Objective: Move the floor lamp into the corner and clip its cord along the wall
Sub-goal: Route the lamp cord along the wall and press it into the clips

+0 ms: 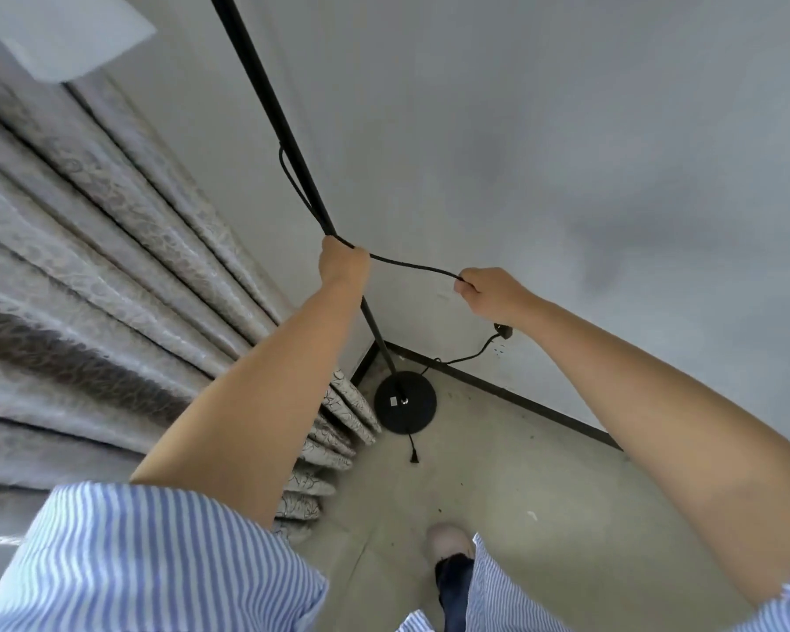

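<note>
Corner of plain grey walls [566, 130] with dark skirting [521, 400] and a speckled concrete floor [543, 494], patterned pleated curtain [110, 248] at left: floor lamp, slim black metal pole [265, 102] on a round flat base [405, 403], stands close in the corner. Left hand [343, 265] is closed round pole and cord together, apparently to steady the lamp; right hand [489, 294] pinches the thin black cord [411, 265], drawing a slack span toward the wall, likely for clipping. No clips visible; plug end [502, 331] hangs beside the wall.
</note>
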The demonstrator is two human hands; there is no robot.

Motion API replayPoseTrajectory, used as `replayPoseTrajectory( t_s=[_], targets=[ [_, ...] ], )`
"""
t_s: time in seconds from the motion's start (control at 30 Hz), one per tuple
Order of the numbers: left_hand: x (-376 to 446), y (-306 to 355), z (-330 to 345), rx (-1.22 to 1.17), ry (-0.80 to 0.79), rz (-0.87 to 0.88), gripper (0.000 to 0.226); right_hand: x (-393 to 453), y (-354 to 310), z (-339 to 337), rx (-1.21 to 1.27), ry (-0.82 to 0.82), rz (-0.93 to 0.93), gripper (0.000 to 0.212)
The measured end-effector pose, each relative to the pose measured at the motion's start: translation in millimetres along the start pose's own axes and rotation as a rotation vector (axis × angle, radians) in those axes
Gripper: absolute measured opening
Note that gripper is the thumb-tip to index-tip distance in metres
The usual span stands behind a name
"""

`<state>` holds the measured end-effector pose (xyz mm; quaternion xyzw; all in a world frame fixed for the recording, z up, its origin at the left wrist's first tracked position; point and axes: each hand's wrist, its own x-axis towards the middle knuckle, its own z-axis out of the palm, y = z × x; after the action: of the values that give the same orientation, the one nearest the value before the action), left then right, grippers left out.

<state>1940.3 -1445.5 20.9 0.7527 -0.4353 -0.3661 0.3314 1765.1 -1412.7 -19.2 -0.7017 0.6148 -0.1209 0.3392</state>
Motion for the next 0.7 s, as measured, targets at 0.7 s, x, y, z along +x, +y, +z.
replayPoseTrajectory(
  t_s=[0.7],
  targets=[
    [-126,-15,-28,0.591,-0.158,0.653,0.067,-150,-12,-47,-0.103,0.061,-0.119,0.032]
  ],
)
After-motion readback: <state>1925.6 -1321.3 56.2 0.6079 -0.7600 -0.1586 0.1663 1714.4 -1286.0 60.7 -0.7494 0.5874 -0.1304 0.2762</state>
